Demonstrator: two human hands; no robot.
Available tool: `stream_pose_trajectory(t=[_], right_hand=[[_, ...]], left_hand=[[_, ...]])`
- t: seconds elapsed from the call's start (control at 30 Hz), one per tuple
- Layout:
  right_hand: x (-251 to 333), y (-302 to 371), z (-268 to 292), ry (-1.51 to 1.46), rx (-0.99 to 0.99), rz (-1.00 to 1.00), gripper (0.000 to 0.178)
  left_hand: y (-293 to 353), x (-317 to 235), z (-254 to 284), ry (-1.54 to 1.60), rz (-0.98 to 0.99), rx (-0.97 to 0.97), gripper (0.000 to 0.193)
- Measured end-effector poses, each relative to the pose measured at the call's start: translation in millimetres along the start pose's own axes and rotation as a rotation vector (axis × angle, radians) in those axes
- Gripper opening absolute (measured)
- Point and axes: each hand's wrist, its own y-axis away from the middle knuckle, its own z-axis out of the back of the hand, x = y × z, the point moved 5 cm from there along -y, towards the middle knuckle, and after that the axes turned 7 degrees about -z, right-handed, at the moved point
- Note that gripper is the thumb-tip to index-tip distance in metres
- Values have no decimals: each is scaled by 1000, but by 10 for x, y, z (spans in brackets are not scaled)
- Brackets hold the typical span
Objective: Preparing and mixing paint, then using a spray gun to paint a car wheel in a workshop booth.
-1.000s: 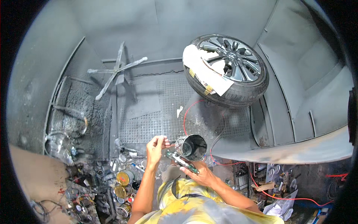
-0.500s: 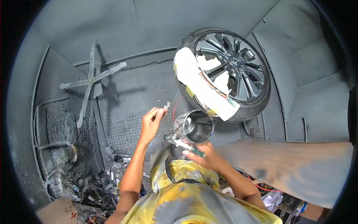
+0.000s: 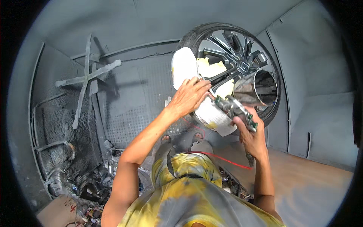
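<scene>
In my right hand (image 3: 254,138) is a spray gun (image 3: 239,110) with green fittings and a large clear cup (image 3: 247,90), tilted over the wheel. The cup's mouth faces right, and a greyish film coats its inside. My left hand (image 3: 191,94) lies over the white masking paper (image 3: 217,115) at the rim edge, fingers stretched and touching it; its thumb is hidden. That paper covers the near left part of the tyre (image 3: 189,39). Pale yellow sheet (image 3: 211,70) shows between the spokes of the dark grey alloy wheel (image 3: 242,53).
A grey cross-shaped stand (image 3: 86,77) is at the left. Scrap litter (image 3: 94,185) is heaped at the lower left. A red hose (image 3: 227,160) runs past my legs. To the right lies a brown board (image 3: 302,181); grey booth walls (image 3: 317,72) surround everything.
My right hand has carried the spray gun up and right, from my waist to over the wheel. The left has moved right, onto the masking paper. My feet and the hose show more.
</scene>
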Motion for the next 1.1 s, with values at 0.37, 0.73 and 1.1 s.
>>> stream_pose_trajectory(t=[0.37, 0.73, 1.1], right_hand=[[-463, -539, 427, -168, 197, -15, 29], [-410, -542, 601, 132, 88, 108, 41], [-357, -588, 440, 135, 304, 267, 39]], left_hand=[[-271, 30, -219, -97, 105, 89, 31], [-241, 224, -197, -53, 1, -7, 31], [-216, 328, -109, -208, -40, 160, 36]])
